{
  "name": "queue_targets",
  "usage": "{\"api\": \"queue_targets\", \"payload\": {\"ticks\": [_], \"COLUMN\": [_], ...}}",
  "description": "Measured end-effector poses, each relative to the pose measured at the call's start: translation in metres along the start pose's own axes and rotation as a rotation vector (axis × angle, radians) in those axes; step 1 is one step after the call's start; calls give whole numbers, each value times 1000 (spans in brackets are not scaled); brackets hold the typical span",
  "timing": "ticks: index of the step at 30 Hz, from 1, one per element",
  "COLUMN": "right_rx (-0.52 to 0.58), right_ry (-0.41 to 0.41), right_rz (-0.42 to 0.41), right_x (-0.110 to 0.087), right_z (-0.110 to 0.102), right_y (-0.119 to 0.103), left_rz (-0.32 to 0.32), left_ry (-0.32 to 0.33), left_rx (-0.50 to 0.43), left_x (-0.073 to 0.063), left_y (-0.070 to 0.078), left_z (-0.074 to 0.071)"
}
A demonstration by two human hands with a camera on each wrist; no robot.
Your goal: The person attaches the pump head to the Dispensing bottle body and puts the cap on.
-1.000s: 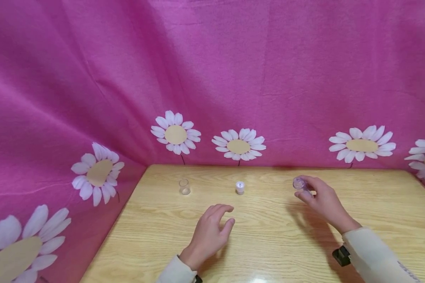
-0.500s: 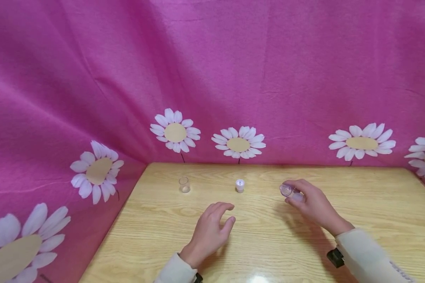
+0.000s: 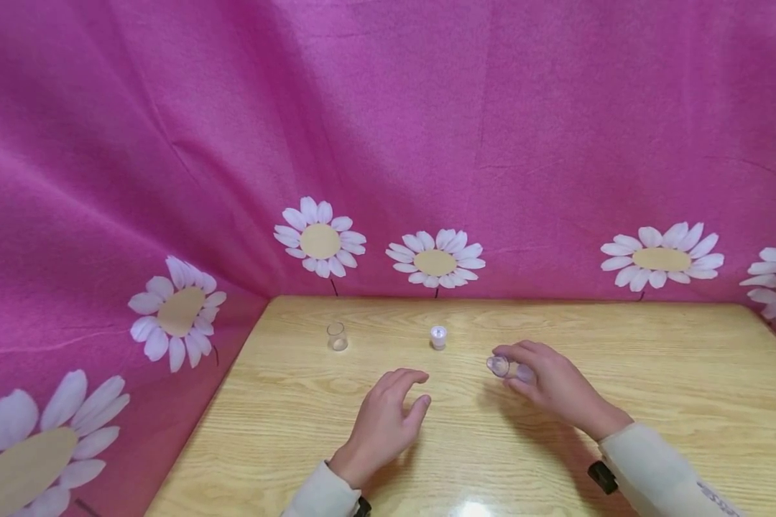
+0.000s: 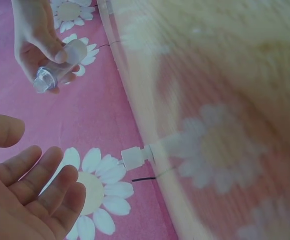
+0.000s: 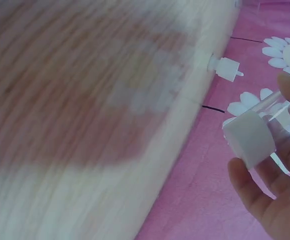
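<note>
My right hand (image 3: 559,391) grips a small clear bottle (image 3: 499,366) between thumb and fingers, held tilted above the table with its neck pointing left. The right wrist view shows the bottle's frosted whitish base (image 5: 249,137). Over the table's middle, my left hand (image 3: 380,424) is relaxed, fingers bent a little and thumb apart, with nothing in it. Beyond it a small white nozzle cap (image 3: 438,337) stands on the table; its thin tip shows in the left wrist view. Farther left stands a clear, cup-like cover (image 3: 338,337).
The light wooden table (image 3: 284,424) reaches back to a pink cloth (image 3: 388,143) printed with white daisies, which hangs behind and along the left side. A dark wrist strap piece (image 3: 603,477) shows at the right sleeve.
My right hand has carried the bottle left and nearer to me, its neck tipping toward the left. The left hand, nozzle cap and clear cover have stayed in place.
</note>
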State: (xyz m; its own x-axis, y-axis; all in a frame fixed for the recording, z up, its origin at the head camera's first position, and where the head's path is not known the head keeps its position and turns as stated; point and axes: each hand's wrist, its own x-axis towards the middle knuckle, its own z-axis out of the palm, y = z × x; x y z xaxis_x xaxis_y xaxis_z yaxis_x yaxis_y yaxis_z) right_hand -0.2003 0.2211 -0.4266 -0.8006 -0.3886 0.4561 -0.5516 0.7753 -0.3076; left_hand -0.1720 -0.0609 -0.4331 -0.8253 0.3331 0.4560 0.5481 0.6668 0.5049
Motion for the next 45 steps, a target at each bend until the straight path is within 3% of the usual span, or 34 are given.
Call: {"api": "queue_targets", "payload": {"ticks": [23, 30, 40, 45], "right_rx": [36, 45, 59, 64], "right_ry": [-48, -45, -39, -28], "right_rz": [5, 0, 8, 4], "right_x": [10, 12, 11, 11], "right_z": [6, 8, 10, 9], "right_y": [-15, -16, -14, -12], "left_rz": [3, -29, -67, -129], "left_ry": [9, -3, -24, -65], "left_rx": [2, 0, 20, 7], "left_x": [-2, -1, 16, 30], "left_y": [-4, -9, -15, -21], "left_z": [1, 1, 0, 2]}}
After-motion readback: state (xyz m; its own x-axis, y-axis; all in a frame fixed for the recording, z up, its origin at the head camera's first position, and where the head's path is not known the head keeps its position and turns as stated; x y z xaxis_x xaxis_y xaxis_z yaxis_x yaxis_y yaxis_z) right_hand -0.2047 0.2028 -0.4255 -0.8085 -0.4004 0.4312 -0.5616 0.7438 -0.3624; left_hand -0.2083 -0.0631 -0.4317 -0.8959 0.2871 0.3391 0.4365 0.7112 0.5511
